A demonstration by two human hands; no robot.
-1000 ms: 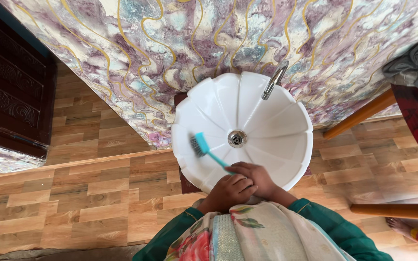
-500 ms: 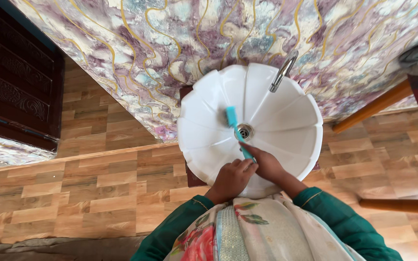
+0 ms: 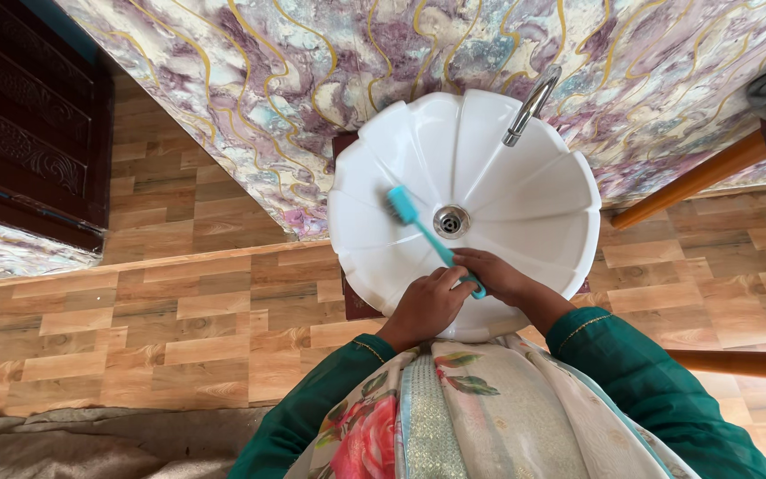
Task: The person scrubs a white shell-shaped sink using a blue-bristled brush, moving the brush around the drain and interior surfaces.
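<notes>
A white fluted wash basin [image 3: 525, 204] hangs on the marbled wall, seen from above. A teal brush [image 3: 418, 226] lies across its left inner slope, its bristled head up-left of the metal drain [image 3: 451, 221]. Both hands meet at the handle's near end over the basin's front rim. My right hand [image 3: 494, 277] grips the handle. My left hand [image 3: 427, 306] is curled beside it, fingers touching the handle. Green sleeves and a floral scarf fill the bottom.
A chrome tap [image 3: 529, 106] arches over the basin's far right rim. A dark carved wooden door [image 3: 19, 133] stands at left. Orange wooden legs [image 3: 693, 182] of furniture lie right, another at lower right [image 3: 738, 362]. The floor is wood-pattern tile.
The brush head swept from the basin's left side toward the drain, then back out to the left slope. Both hands stayed on the handle.
</notes>
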